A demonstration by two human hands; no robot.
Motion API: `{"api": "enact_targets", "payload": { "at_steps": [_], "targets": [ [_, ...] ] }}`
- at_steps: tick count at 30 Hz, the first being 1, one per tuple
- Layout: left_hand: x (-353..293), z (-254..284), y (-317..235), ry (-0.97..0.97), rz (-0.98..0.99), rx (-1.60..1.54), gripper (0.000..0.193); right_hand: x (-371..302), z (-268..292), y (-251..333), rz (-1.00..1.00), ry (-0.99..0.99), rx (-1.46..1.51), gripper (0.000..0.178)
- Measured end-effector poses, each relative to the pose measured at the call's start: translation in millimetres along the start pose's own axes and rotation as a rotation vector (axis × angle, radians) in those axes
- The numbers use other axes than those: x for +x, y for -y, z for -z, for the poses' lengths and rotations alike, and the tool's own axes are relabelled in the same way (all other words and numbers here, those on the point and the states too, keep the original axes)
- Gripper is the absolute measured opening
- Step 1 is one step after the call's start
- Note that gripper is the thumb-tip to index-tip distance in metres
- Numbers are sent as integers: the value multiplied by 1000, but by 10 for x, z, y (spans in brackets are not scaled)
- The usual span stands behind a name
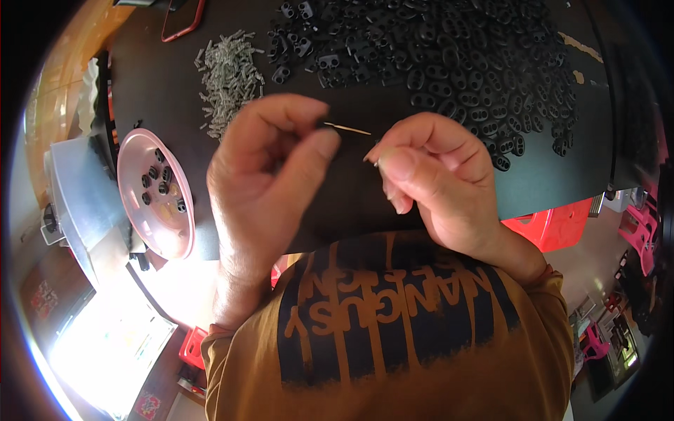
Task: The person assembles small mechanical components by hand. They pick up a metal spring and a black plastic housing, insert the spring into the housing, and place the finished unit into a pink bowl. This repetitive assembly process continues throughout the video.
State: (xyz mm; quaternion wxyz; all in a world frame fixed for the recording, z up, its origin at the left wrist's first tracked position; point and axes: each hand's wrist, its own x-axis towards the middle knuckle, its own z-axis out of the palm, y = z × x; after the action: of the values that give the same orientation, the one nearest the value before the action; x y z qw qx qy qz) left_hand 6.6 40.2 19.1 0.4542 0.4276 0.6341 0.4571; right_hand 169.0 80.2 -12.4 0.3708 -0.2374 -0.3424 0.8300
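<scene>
Shirt (pixel 397 337), hands (pixel 449 179) before dark table (pixel 161 91)

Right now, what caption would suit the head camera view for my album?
A thin pin juts from the left hand, right hand close by, black parts spread beyond, pink bowl at left.

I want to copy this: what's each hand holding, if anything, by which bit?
Left hand: a thin metal pin, by its left end. Right hand: pinched, but on what can't be told.

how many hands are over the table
2: the left hand, with a thin metallic pin protruding from its pinch, and the right hand across from it. None look hidden.
</scene>
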Motion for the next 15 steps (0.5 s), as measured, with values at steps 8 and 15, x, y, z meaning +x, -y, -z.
{"api": "enact_targets", "payload": {
  "at_steps": [8, 15],
  "targets": [
    [-224, -19, 170, 135, 80, -529, 17, -17, -133, -63, 79, -65, -97, 10],
    [-260, 37, 187, 85, 71, -513, 14, -37, -211, -117, 91, -58, -163, 9]
  ]
}}
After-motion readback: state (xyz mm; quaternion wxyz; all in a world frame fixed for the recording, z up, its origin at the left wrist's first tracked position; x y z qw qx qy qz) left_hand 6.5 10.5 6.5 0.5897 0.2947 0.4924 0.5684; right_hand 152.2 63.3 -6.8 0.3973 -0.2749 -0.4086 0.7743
